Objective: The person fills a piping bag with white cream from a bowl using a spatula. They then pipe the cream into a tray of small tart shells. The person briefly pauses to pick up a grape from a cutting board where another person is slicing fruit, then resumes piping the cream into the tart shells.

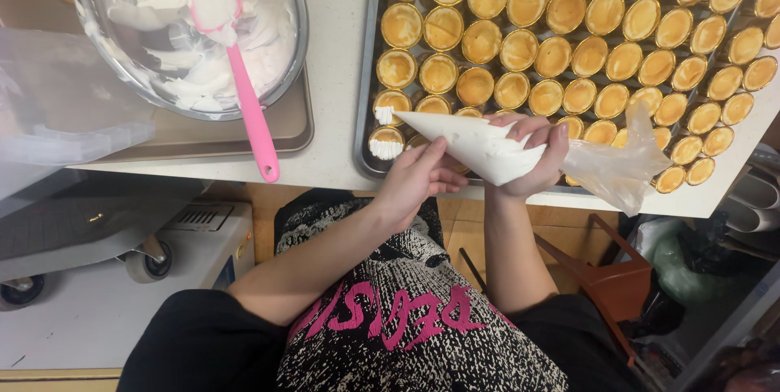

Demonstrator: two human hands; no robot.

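Squeezing a piping bag (479,148) of white cream, the right hand (532,156) grips its wide end while the left hand (418,177) steadies it from below, so the tip meets a pastry cup (388,104) at the near-left corner of the tray (367,67) on the counter (337,51). A bowl (296,26) with a pink spatula (252,108) sits left.

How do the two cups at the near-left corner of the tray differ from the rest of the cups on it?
The two corner cups carry white cream on top; the other cups show only bare golden-brown tops. The corner cups lie right at the tip of the piping bag, held by the left hand and right hand; the others stretch away across the tray. All share the same round shape and gold-coloured liners.
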